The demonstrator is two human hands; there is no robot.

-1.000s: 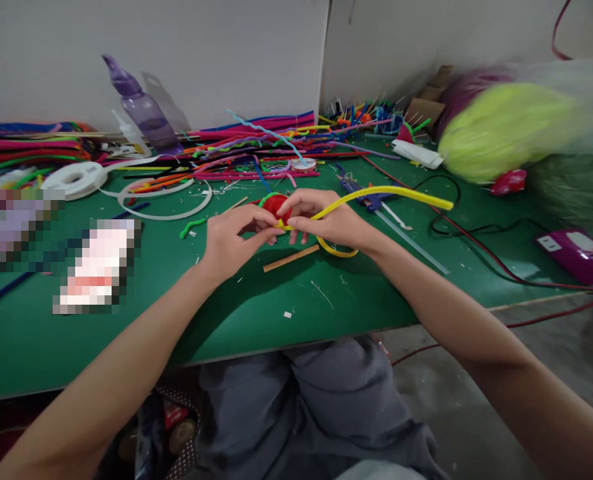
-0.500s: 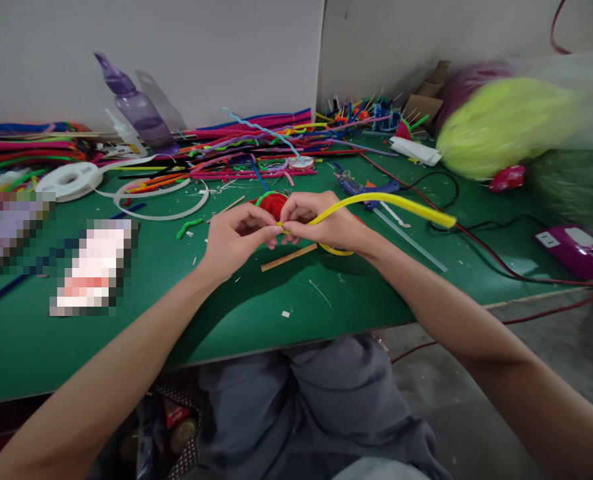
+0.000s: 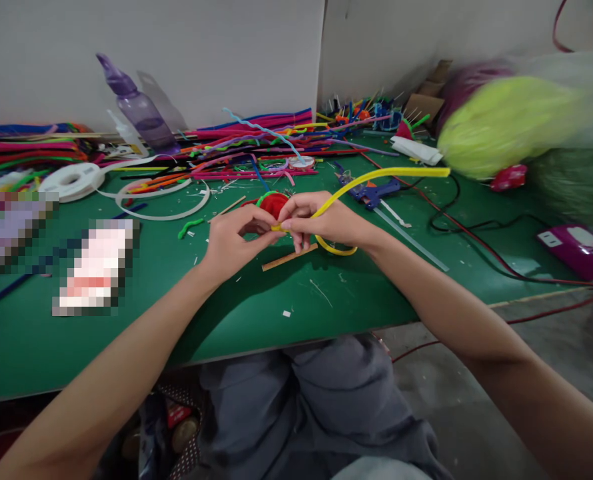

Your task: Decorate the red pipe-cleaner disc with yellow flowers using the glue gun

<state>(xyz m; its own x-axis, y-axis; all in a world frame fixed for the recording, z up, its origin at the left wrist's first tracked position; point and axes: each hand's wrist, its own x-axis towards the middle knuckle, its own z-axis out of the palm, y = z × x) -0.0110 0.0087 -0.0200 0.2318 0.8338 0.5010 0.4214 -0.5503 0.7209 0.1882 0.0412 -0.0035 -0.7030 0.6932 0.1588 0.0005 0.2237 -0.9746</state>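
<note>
Between the fingertips of both hands is the small bent end of a yellow fuzzy strip [image 3: 366, 179]. My left hand [image 3: 234, 239] pinches it from the left, thumb against forefinger. My right hand [image 3: 321, 219] pinches it from the right, and the two hands touch. One length of the strip arches over my right hand and points right; another yellow loop hangs below that hand. Just behind my fingers lies a red fuzzy piece [image 3: 273, 203] with a green edge. A thin wooden stick [image 3: 289, 258] rests on the green table [image 3: 256, 320] below my hands.
Colourful fuzzy stems [image 3: 216, 143] lie along the wall with a purple bottle [image 3: 146, 120]. A white ribbon roll [image 3: 71, 181] is at left, near a pixelated object [image 3: 96, 267]. A blue glue gun [image 3: 376, 192], cords, a purple power block [image 3: 576, 250] and yellow-green bags [image 3: 506, 127] are at right.
The yellow strip's free end has swung upward, and its lower loop has shifted slightly right. My right fingers have moved a little around the pinched end, and more yellow shows between the hands.
</note>
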